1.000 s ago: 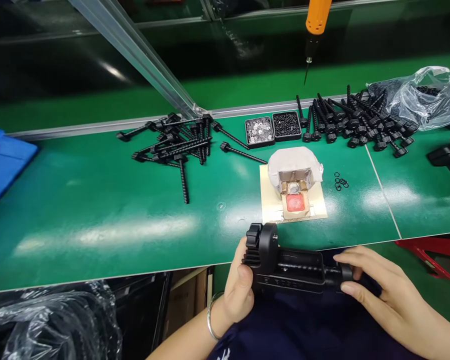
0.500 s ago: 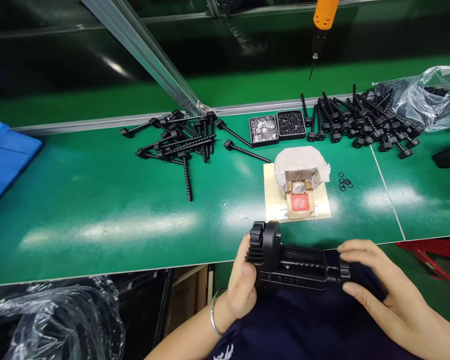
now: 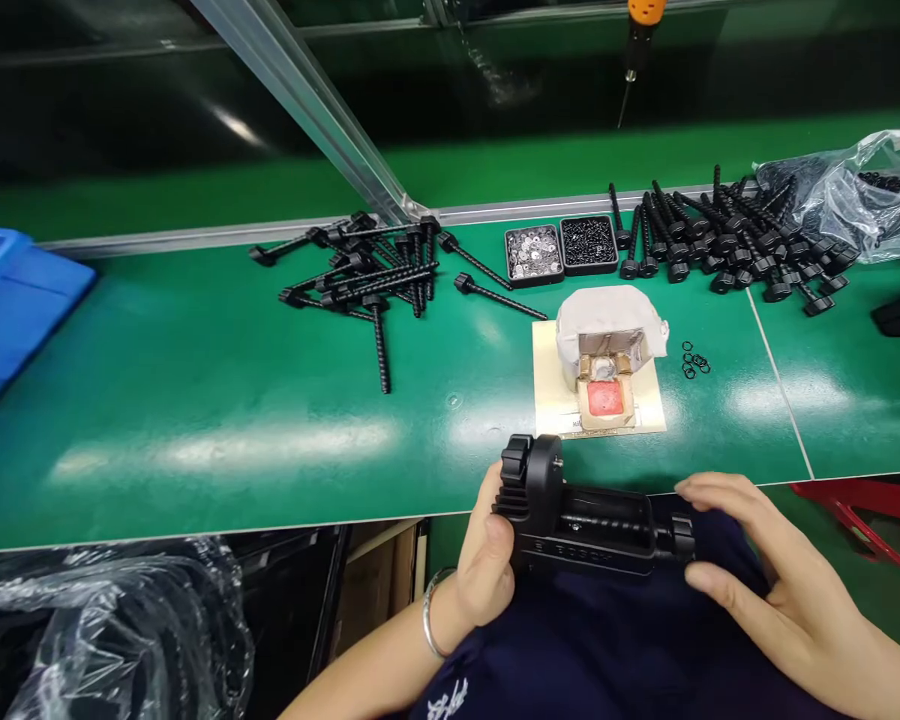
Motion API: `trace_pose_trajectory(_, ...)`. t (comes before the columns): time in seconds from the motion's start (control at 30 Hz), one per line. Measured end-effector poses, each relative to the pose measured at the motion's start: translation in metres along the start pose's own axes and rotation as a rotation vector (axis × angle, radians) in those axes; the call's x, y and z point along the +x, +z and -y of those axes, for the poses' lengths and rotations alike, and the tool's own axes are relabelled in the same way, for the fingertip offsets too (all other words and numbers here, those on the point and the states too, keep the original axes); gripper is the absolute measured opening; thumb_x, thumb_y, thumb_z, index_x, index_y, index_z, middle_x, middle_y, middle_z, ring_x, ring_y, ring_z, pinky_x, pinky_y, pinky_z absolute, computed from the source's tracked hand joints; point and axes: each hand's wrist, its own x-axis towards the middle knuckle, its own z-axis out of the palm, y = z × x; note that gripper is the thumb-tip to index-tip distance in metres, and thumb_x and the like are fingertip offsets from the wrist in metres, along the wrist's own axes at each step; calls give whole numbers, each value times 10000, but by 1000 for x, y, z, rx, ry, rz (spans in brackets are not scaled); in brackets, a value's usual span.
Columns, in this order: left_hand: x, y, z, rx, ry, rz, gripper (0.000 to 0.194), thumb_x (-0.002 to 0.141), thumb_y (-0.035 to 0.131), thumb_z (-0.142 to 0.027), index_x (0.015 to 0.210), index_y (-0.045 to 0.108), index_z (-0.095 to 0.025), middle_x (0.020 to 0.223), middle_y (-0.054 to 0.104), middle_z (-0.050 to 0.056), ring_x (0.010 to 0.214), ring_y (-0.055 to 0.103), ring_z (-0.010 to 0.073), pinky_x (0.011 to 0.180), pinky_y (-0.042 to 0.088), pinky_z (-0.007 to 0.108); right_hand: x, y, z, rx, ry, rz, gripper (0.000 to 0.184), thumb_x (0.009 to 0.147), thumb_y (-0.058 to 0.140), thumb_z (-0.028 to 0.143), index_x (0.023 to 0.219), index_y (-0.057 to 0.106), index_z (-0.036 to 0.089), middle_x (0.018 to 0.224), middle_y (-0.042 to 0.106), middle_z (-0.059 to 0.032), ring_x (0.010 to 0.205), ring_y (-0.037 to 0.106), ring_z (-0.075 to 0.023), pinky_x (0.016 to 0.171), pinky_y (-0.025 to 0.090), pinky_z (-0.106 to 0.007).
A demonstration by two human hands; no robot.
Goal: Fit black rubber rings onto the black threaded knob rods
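My left hand (image 3: 486,560) is closed around the left end of a black plastic tool housing (image 3: 589,560) with raised lettering on its side. A ribbed knob and a rounded upright part stand at that end. Inside the open trough of the housing lies a black threaded rod (image 3: 607,525). From the right end sticks out a small black knob (image 3: 682,538). My right hand (image 3: 780,590) is open beside this knob, thumb below and fingers above, apart from each other. Whether its fingertips touch the knob I cannot tell. The housing is held over my lap, in front of the bench edge.
On the green bench (image 3: 195,380) stands a taped fixture block (image 3: 607,315). Small black rings (image 3: 694,362) lie right of it. Behind are trays of washers (image 3: 532,255) and small black parts (image 3: 589,243), between piles of threaded rods (image 3: 379,265). An electric screwdriver (image 3: 637,45) hangs above.
The view has shifted slightly, so the bench things sit a little further right. The housing has moved slightly left away from my right hand, and the end knob shows more clearly.
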Motion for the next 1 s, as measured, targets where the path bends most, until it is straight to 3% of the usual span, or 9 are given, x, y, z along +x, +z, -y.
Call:
trace_pose_trajectory(0.13, -1, -1, 0, 20, 9, 28, 575, 926, 476, -641, 1306, 584, -223, 1225, 633, 125, 1148, 578, 345, 1053, 437, 480, 3, -2, 3, 45, -20, 87, 167, 1052, 442, 339, 1037, 572, 236, 969, 625, -35, 918, 624, -156, 785, 553, -251)
trace_pose_trajectory(0.23, -1, -1, 0, 33, 30, 28, 580, 918, 505, -632, 1314, 581, -215, 1234, 627, 127, 1167, 569, 350, 1057, 441, 474, 3, -3, 4, 10, -28, -14, 253, 1012, 532, 399, 1197, 534, 227, 1115, 606, -78, 1038, 609, -192, 864, 554, -295)
trace_pose_trajectory(0.4, 0, 0, -2, 40, 32, 19, 535, 936, 473, -631, 1258, 608, -226, 1169, 648, 109, 1098, 595, 319, 1034, 469, 465, 2, -1, 2, 60, 34, 158, 167, 1050, 433, 321, 1041, 568, 223, 964, 619, -54, 891, 617, -178, 775, 546, -287)
trace_pose_trajectory(0.53, 1, 0, -4, 53, 59, 55, 562, 933, 474, -636, 1279, 583, -207, 1136, 654, 119, 1041, 612, 316, 989, 488, 478, 2, 0, 1, 50, 30, 26, 299, 992, 544, 486, 1175, 501, 254, 1107, 592, -53, 1014, 594, -188, 848, 527, -296)
trace_pose_trajectory(0.63, 2, 0, -4, 77, 75, 52, 553, 944, 456, -631, 1274, 589, -208, 1158, 650, 120, 1057, 607, 309, 982, 483, 453, 1, 0, 2, 87, 86, 158, 216, 1037, 452, 459, 1045, 548, 265, 959, 598, -8, 897, 592, -157, 779, 511, -269)
trace_pose_trajectory(0.7, 2, 0, -4, 72, 72, 49, 551, 940, 461, -636, 1275, 587, -217, 1160, 651, 117, 1058, 605, 307, 982, 477, 446, 0, -1, 2, 115, 115, 147, 119, 1039, 471, 369, 1074, 528, 270, 1022, 589, -9, 954, 587, -153, 830, 505, -270)
trace_pose_trajectory(0.77, 1, 0, -4, 55, 52, 36, 566, 926, 474, -653, 1276, 584, -222, 1157, 653, 117, 1065, 601, 311, 998, 464, 455, 0, -1, 3, 123, 129, 102, 234, 998, 553, 407, 1183, 487, 279, 1137, 569, -28, 1043, 575, -170, 882, 504, -285)
trace_pose_trajectory(0.9, 0, 0, -4, 39, 35, 6, 568, 906, 514, -655, 1263, 600, -222, 1171, 648, 119, 1093, 589, 322, 1016, 449, 460, 2, 1, 5, 163, 157, 228, 147, 1043, 450, 387, 1066, 541, 274, 1000, 589, -6, 929, 589, -153, 809, 509, -270)
trace_pose_trajectory(1.0, 0, 0, -4, 39, 46, 19, 564, 907, 516, -651, 1260, 604, -220, 1157, 650, 118, 1069, 595, 315, 999, 458, 450, 3, 3, 4, 153, 159, 104, 232, 986, 568, 405, 1168, 485, 288, 1111, 577, -9, 1020, 585, -158, 873, 510, -262)
